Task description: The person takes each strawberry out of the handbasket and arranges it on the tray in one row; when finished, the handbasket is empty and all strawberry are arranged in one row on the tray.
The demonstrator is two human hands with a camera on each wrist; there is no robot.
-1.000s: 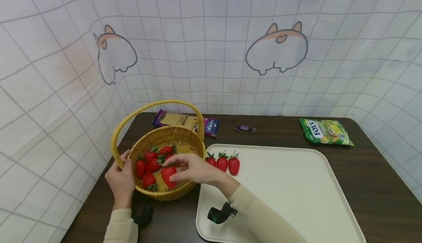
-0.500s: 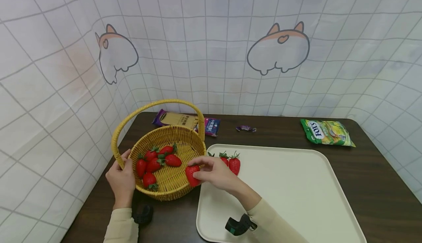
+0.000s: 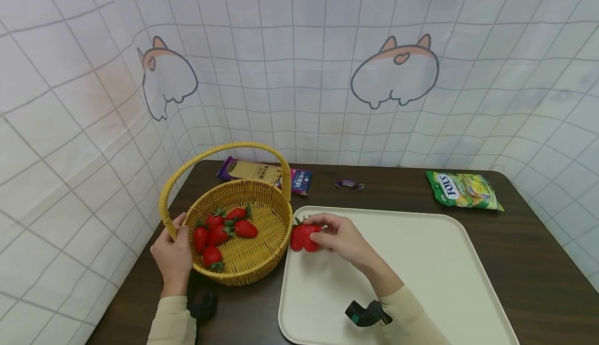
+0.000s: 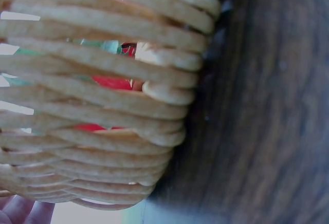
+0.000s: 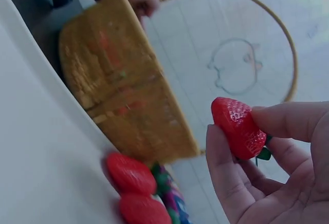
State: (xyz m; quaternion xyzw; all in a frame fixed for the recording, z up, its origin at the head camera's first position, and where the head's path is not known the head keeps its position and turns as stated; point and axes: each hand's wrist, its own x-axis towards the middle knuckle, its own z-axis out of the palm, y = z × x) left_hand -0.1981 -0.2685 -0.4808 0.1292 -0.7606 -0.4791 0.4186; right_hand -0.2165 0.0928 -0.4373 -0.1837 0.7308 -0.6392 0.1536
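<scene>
My left hand (image 3: 172, 259) grips the yellow wicker basket (image 3: 267, 267) at its left rim, by the foot of the handle. Inside the basket lie several red strawberries (image 3: 217, 235) with green leaves. Over the left end of the white tray (image 3: 398, 262), my right hand (image 3: 343, 241) pinches a strawberry (image 5: 237, 126) between thumb and fingers. A strawberry (image 3: 297, 238) rests on the tray beside it, near the edge. The right wrist view shows a second strawberry (image 5: 144, 209) there, largely hidden by the hand in the head view. Woven strands (image 4: 92, 95) fill the left wrist view.
Behind the basket lies a purple and beige snack packet (image 3: 252, 171). A small purple wrapped candy (image 3: 349, 184) sits at the back middle. A green FOX'S bag (image 3: 464, 190) is at the back right. The basket's tall handle (image 3: 224, 147) arches above it.
My right hand has carried the strawberry from inside the basket rightwards, over the rim, to above the tray. My left hand and the basket have stayed in place.
</scene>
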